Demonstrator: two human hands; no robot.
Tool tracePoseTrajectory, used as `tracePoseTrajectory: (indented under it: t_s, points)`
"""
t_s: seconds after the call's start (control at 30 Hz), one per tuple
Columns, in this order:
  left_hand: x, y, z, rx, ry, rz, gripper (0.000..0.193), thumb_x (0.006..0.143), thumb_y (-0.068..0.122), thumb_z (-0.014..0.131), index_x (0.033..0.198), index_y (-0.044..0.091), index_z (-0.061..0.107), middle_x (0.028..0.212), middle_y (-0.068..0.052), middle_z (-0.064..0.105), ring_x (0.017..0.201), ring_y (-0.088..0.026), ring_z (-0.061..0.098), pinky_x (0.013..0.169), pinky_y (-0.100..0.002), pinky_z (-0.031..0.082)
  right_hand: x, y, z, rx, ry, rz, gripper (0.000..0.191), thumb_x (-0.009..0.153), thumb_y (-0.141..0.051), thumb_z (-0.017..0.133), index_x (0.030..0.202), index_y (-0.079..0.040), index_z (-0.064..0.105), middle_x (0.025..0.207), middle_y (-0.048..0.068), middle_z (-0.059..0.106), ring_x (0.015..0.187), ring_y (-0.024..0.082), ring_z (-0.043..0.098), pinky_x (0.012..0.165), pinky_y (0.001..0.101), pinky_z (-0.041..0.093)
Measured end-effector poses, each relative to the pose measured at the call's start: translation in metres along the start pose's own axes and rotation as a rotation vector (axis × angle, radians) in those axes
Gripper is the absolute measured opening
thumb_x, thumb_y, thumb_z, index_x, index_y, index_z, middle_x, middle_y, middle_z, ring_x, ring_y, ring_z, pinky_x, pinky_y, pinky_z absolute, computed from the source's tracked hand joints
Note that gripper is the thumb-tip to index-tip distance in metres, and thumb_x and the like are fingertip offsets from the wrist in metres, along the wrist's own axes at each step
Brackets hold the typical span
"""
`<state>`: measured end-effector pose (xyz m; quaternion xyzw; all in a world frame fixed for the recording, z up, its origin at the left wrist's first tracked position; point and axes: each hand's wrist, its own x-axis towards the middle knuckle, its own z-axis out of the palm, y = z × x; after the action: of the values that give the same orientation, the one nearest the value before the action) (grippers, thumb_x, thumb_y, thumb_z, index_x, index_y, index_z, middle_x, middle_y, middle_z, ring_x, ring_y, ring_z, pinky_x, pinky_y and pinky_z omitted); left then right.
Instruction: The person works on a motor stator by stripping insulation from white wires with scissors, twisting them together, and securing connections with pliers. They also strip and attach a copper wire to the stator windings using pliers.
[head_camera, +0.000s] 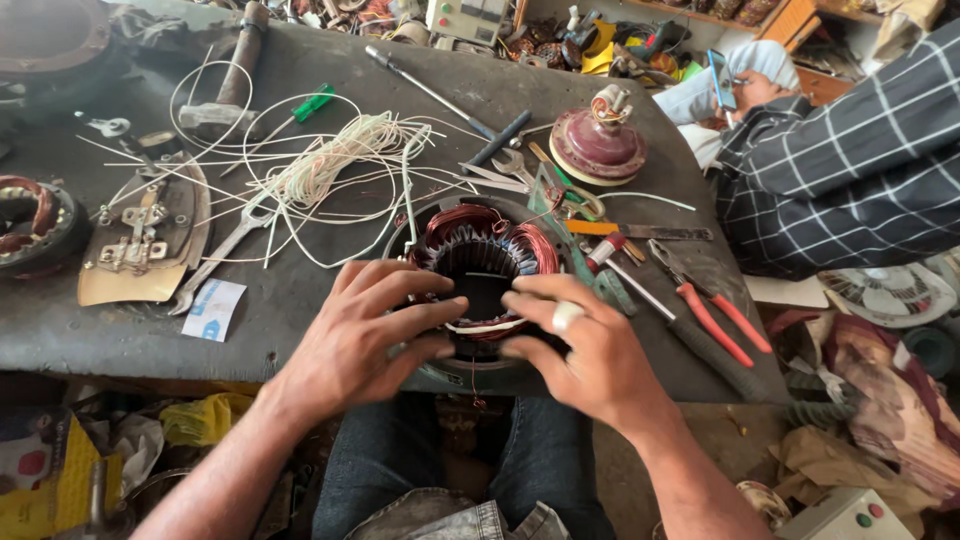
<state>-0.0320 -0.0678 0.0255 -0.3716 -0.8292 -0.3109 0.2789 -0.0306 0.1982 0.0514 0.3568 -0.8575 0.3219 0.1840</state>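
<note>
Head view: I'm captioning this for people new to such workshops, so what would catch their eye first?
The round motor stator with copper windings, at the table's near edge, with the left hand and right hand on its near rim. Behind it to the left sprawls a tangle of white wire; red-handled pliers lie right.

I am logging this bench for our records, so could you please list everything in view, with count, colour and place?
Motor stator: one, copper windings in a dark ring, bench front centre.
White string: one loose tangle, bench middle.
Pliers: one, red handles, right of the stator.
Screwdriver: one, green handle, bench rear.
Hammer: one, rusty, rear left.
Maroon rotor: one, rear right.
Spanner: one, grey, left of the stator.
Iron soleplate: one, brown, left.
Bench: one, dark grey.
Other person: one, checked shirt, right.
Left hand: on the stator's near-left rim.
Right hand: ringed, on its near-right rim.
</note>
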Motion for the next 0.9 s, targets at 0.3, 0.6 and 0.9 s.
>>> tracePoseTrajectory:
  t_s: [0.3,0.6,0.9]
  points:
    - [-0.065,0.055,0.054,-0.244,0.460,-0.493,0.029,0.081,0.002,0.084,0.107,0.006,0.072,0.102,-0.008,0.071,0.086,-0.019,0.072,0.073,-0.028,0.056,-0.100,-0.015,0.052,0.730,0.300,0.539,0.027,0.085,0.011,0.073,0.111,0.003,0.072,0.104,0.017,0.072,0.094,0.022,0.073,0.086,0.0316,0.059]
    - [-0.066,0.078,0.072,-0.567,0.303,-0.643,0.022,0.083,-0.001,0.081,0.104,0.001,0.076,0.096,-0.008,0.079,0.085,-0.017,0.077,0.074,-0.027,0.060,-0.104,-0.025,0.094,0.778,0.272,0.664,0.029,0.087,0.006,0.075,0.116,0.001,0.070,0.101,0.011,0.079,0.093,0.015,0.075,0.084,0.0278,0.061]
    - [-0.059,0.080,0.073,-0.934,0.308,-0.882,0.027,0.082,-0.002,0.077,0.108,0.003,0.072,0.098,-0.002,0.078,0.085,-0.006,0.072,0.079,-0.022,0.060,-0.097,-0.028,0.096,0.824,0.344,0.629,0.013,0.092,0.005,0.073,0.104,0.002,0.074,0.101,0.008,0.077,0.094,0.011,0.071,0.088,0.0263,0.058]
